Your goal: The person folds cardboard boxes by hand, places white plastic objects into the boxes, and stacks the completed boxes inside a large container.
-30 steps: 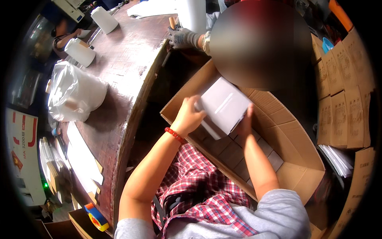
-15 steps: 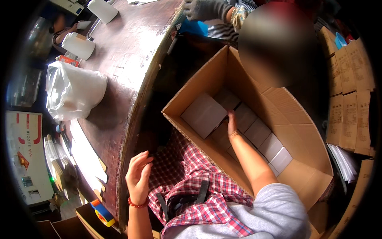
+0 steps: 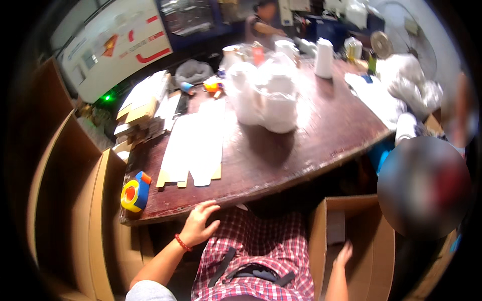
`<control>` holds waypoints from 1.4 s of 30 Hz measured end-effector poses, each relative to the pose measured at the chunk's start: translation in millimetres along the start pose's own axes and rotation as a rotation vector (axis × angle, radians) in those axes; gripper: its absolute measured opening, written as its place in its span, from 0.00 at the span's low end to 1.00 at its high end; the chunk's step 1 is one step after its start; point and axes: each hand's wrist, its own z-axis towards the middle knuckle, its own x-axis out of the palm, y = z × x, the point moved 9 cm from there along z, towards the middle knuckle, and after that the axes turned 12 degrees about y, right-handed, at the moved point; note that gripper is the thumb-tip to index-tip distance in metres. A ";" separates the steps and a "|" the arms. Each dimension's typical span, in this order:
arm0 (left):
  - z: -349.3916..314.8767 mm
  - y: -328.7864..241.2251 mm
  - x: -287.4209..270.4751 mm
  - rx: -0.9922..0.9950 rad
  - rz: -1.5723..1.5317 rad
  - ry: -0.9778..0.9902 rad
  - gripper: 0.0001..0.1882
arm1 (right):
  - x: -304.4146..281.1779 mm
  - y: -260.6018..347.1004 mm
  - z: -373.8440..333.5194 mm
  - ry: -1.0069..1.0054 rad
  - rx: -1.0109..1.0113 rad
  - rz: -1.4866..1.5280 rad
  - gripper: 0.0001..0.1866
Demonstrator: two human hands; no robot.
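My right hand (image 3: 344, 254) is down inside an open brown carton (image 3: 318, 236) at the lower right. Its slightly blurred fingers are stretched out beside a small white box (image 3: 336, 227) standing against the carton's near-left wall, and nothing shows in its grip. With fingers apart, my left hand (image 3: 202, 224) hovers empty at the front edge of the dark table (image 3: 261, 173), above my checked apron. Flat white cardboard blanks (image 3: 196, 143) lie on the tabletop just beyond it.
On the table's left corner stands a blue-and-yellow tape dispenser (image 3: 134, 193). White containers in a clear plastic bag (image 3: 263, 95) occupy the middle, with stacked folded cardboard (image 3: 143, 108) farther left. Tall open cartons (image 3: 98, 200) flank my left side. Another person is at the right.
My view has swung left toward the table, so the carton now sits at the lower right. My left hand stays raised and empty; my right hand is still inside the carton.
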 end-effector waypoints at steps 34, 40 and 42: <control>-3.8 285.3 -129.2 -0.467 -0.418 -0.567 0.20 | 315.6 381.5 -227.6 1.289 -0.871 -0.068 0.16; -18.3 11.8 -258.4 0.002 0.021 -0.825 0.09 | 273.1 486.3 -229.4 0.909 -1.345 -0.203 0.13; -40.1 -67.4 -273.4 0.140 0.126 -0.858 0.09 | 262.1 528.4 -251.9 0.781 -1.520 -0.257 0.16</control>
